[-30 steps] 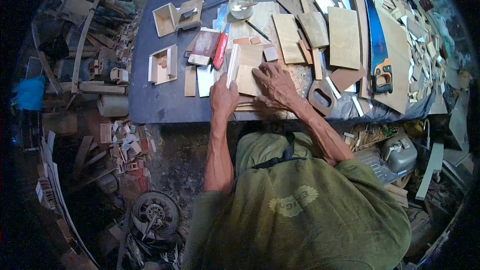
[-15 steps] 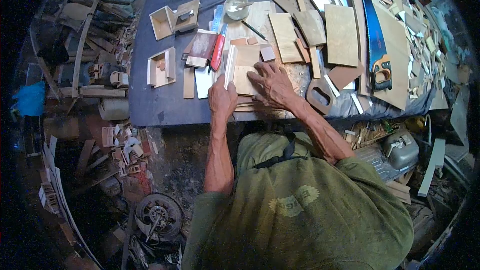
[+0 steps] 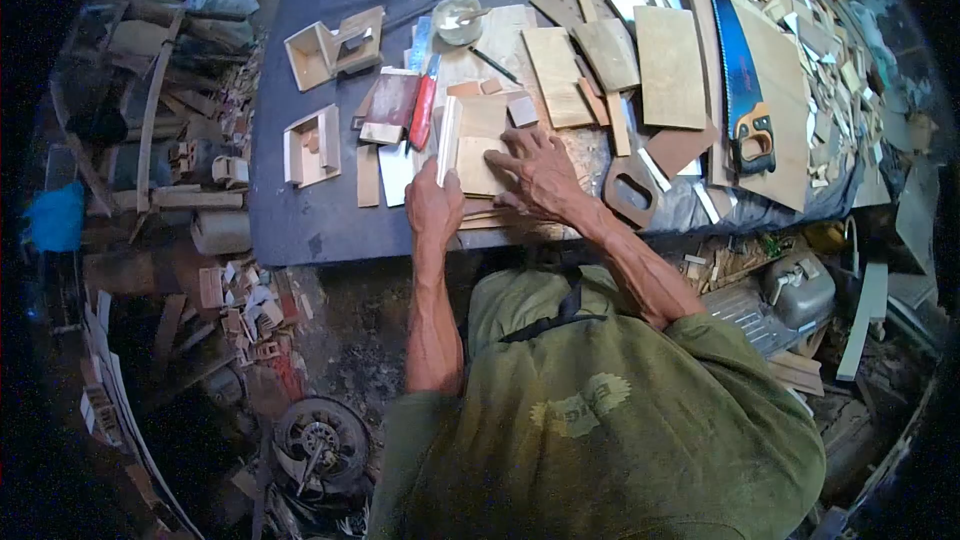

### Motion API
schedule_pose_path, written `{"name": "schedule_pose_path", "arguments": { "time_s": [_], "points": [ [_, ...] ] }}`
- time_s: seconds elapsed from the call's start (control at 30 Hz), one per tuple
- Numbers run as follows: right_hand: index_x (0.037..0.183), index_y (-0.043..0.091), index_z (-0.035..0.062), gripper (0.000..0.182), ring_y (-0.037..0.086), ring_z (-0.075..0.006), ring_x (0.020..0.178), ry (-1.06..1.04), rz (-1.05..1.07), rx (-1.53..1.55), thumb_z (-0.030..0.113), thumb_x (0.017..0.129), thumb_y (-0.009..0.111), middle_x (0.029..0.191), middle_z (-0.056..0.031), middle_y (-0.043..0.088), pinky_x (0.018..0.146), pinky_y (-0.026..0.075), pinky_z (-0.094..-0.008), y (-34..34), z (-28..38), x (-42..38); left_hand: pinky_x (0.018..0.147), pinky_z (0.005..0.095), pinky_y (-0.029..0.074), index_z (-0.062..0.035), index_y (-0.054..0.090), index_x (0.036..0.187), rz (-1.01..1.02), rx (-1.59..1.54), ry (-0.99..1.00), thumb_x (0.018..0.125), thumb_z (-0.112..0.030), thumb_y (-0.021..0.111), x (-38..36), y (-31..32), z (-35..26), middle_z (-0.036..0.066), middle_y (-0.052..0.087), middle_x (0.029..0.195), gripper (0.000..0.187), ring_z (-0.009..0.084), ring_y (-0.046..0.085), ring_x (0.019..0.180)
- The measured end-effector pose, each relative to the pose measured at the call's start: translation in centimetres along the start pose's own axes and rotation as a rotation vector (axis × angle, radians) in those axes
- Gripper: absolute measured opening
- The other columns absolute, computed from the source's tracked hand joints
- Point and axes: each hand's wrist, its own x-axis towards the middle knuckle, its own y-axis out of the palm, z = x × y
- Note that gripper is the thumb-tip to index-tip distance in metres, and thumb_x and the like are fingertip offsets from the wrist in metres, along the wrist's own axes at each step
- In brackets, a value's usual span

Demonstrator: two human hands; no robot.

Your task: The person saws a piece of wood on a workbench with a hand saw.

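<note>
A narrow pale wooden strip [image 3: 449, 135] stands along the left side of a light square board [image 3: 482, 145]. My left hand [image 3: 434, 204] is closed round the near end of that strip. Spread over the board's right edge, my right hand [image 3: 543, 176] has its fingers apart and its fingertips resting on the wood. A small greyish block [image 3: 522, 111] sits just beyond the right fingertips. Left of the strip lie a red-handled cutter [image 3: 424, 105] and a dark-faced block [image 3: 392, 107]. Thin wooden pieces [image 3: 487, 220] lie at the near table edge.
Small wooden boxes [image 3: 312, 147] are at the left. A glass jar [image 3: 460, 20] and a pencil [image 3: 493, 65] lie beyond the board. To the right are plywood panels [image 3: 672, 68], a wooden handle [image 3: 631, 191], a blue handsaw [image 3: 737, 70] and heaped offcuts. A wheel [image 3: 321, 445] is on the floor.
The whole view has shifted slightly, so the table items appear a little further left. Both hands keep nearly the same places on the strip and board.
</note>
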Motion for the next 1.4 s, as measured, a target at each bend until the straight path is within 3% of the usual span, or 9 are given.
{"name": "schedule_pose_path", "arguments": {
  "time_s": [0.23,0.33,0.57,0.67,0.83,1.07,1.13,1.27,1.4],
  "points": [
    [0.132,0.058,0.0111,0.067,0.05,-0.0392,0.12,0.134,-0.189,0.108,0.045,0.077,0.077,0.133,-0.0197,0.05,0.101,0.041,-0.05,-1.6,0.6,-1.6,0.085,0.0536,0.049,0.0075,0.063,0.116,0.08,0.029,-0.044,0.09,-0.024,0.058,0.4,0.0,0.3,0.033,0.066,0.103,0.041,0.0511,0.063,0.096],
    [0.134,0.054,0.0093,0.07,0.048,-0.0418,0.122,0.215,-0.267,0.156,0.041,0.076,0.078,0.132,-0.0233,0.049,0.102,0.042,-0.051,-1.1,-0.1,-2.8,0.085,0.0535,0.049,0.0062,0.062,0.116,0.019,0.054,0.005,0.089,-0.023,0.058,0.5,0.3,0.5,0.032,0.067,0.101,0.04,0.051,0.063,0.096],
    [0.129,0.056,0.0092,0.071,0.051,-0.0402,0.117,0.261,-0.252,0.134,0.034,0.068,0.082,0.132,-0.0204,0.05,0.097,0.044,-0.0504,-0.9,-1.4,-4.5,0.086,0.0538,0.049,0.0043,0.059,0.115,0.02,0.182,-0.045,0.087,-0.019,0.062,1.7,0.6,-1.6,0.028,0.066,0.104,0.037,0.0466,0.063,0.097],
    [0.131,0.057,0.0101,0.071,0.05,-0.0399,0.123,0.279,-0.183,0.11,0.038,0.07,0.08,0.134,-0.0196,0.05,0.1,0.043,-0.0502,-1.4,-1.4,-4.2,0.086,0.0532,0.049,0.0037,0.06,0.112,-0.018,0.227,-0.001,0.087,-0.018,0.063,2.2,1.3,-1.4,0.027,0.065,0.106,0.033,0.0457,0.062,0.099],
    [0.138,0.051,0.0131,0.08,0.051,-0.0385,0.12,0.194,-0.185,0.031,0.039,0.069,0.083,0.133,-0.0161,0.051,0.098,0.045,-0.0499,-1.7,-1.8,-3.6,0.085,0.0533,0.048,0.0038,0.06,0.11,-0.046,0.213,0.016,0.087,-0.016,0.062,2.3,1.5,-1.2,0.028,0.065,0.105,0.03,0.0464,0.062,0.099],
    [0.142,0.048,0.0151,0.088,0.052,-0.0379,0.116,0.271,-0.007,0.083,0.041,0.067,0.085,0.131,-0.0151,0.052,0.095,0.047,-0.0477,-2.5,-2.4,-2.9,0.086,0.0546,0.047,0.0029,0.057,0.119,-0.022,0.167,0.003,0.086,-0.015,0.063,2.0,1.1,-1.2,0.03,0.064,0.108,0.038,0.0478,0.061,0.101],
    [0.142,0.048,0.0133,0.086,0.053,-0.0376,0.116,0.225,-0.032,0.063,0.043,0.069,0.083,0.13,-0.0156,0.053,0.095,0.047,-0.0479,-2.5,-2.3,-2.9,0.092,0.0528,0.048,0.0008,0.055,0.13,0.007,0.206,-0.031,0.085,-0.019,0.063,2.2,1.3,-1.2,0.027,0.065,0.114,0.049,0.0469,0.062,0.105],
    [0.139,0.05,0.0103,0.083,0.054,-0.0389,0.116,0.181,-0.175,0.103,0.046,0.07,0.08,0.128,-0.0179,0.055,0.094,0.048,-0.0492,-2.1,-2.5,-3.9,0.087,0.0539,0.047,0.0043,0.054,0.12,-0.055,0.186,0.018,0.087,-0.012,0.062,2.1,1.9,-1.2,0.03,0.063,0.11,0.038,0.0475,0.06,0.101],
    [0.134,0.051,0.0033,0.078,0.055,-0.0402,0.114,0.431,-0.374,0.117,0.042,0.071,0.077,0.124,-0.022,0.055,0.094,0.049,-0.0479,-1.5,-1.9,-5.5,0.09,0.0534,0.047,0.0024,0.056,0.12,-0.054,0.208,-0.025,0.086,-0.016,0.062,2.4,2.3,-1.0,0.028,0.064,0.11,0.039,0.0472,0.061,0.103]
  ]
}}
